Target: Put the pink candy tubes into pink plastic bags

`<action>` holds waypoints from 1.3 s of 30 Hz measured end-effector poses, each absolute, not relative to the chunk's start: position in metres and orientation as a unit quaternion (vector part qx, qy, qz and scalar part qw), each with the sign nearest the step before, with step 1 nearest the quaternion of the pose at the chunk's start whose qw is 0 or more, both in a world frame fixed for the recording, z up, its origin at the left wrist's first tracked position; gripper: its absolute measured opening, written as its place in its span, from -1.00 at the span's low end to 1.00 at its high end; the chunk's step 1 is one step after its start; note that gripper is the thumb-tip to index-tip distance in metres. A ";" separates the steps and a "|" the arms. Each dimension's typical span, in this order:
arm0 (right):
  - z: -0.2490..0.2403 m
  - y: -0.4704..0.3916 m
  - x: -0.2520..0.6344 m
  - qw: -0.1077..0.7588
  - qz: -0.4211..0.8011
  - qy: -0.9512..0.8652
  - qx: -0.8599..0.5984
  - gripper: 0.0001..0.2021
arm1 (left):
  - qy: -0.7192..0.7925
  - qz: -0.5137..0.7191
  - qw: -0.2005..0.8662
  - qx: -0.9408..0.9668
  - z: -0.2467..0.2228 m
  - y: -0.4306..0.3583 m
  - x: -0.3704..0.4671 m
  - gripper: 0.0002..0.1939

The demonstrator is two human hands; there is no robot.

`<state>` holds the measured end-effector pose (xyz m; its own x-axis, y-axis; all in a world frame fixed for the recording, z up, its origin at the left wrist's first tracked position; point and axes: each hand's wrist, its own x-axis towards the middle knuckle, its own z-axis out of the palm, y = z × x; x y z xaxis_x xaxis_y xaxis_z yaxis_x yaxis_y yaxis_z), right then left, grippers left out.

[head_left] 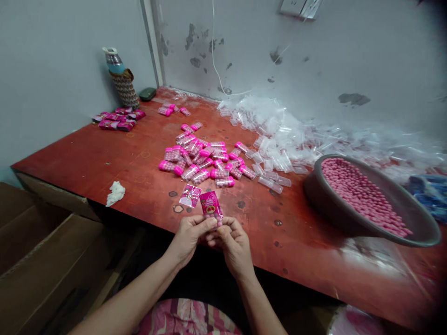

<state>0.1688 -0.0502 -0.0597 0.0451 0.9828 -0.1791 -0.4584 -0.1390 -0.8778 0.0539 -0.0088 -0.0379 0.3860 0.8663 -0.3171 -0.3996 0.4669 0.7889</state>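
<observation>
Just over the table's front edge, both hands pinch a flat, shiny pink printed label sleeve (210, 203). My left hand (186, 238) grips its lower left, thumb on top. My right hand (236, 243) closes on its lower right, fingers curled. Pinkish balls seem to show at the sleeve's lower end; fingers hide the rest. A second printed label (190, 195) lies flat just left of it. Beyond the hands is a loose pile of clear tubes (200, 158) filled with pink balls and capped in bright pink.
A grey scoop-shaped basin (314, 186) of pink balls (359, 195) stands right. Clear tubes (275, 135) heap along the wall. Bundled pink sleeves (117, 122) lie far left near a bottle (124, 86) in a knitted cover. Crumpled tissue (115, 193) sits above an open carton (52, 260).
</observation>
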 end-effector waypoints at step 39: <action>-0.053 0.022 0.153 0.569 0.546 -0.393 -0.474 -0.69 | 0.455 0.414 0.169 0.770 -0.066 0.033 0.014 -0.70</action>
<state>0.1526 0.0221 -0.0530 0.0948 0.9930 -0.0711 -0.2495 -0.0454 -0.9673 0.0139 0.0332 -0.0661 0.2427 0.8411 0.4834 0.5605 -0.5283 0.6378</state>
